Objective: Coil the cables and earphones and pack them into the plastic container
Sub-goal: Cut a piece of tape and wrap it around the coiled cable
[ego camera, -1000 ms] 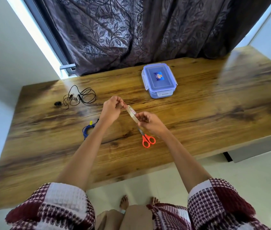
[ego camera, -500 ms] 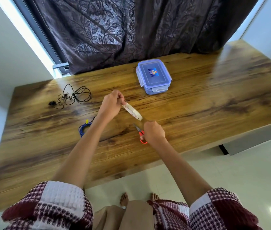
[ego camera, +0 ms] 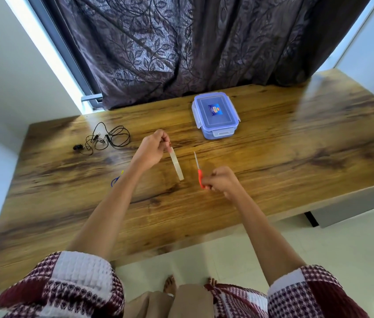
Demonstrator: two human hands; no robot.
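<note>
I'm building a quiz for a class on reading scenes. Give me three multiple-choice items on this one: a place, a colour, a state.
1. Where do the black earphones lie?
A. far left of the table
B. inside the container
C. on the floor

2. What colour are the scissors' handles?
A. green
B. orange-red
C. black

3. How is the container?
A. lid off
B. tipped over
C. lid on

Answers: 1 A, they sit loose on the wood left of the left hand, which holds tape. 2 B, orange-red shows at the right hand. 3 C, the lid covers it.

Glossy wood table (ego camera: 273, 171), clear plastic container (ego camera: 216, 118)
</note>
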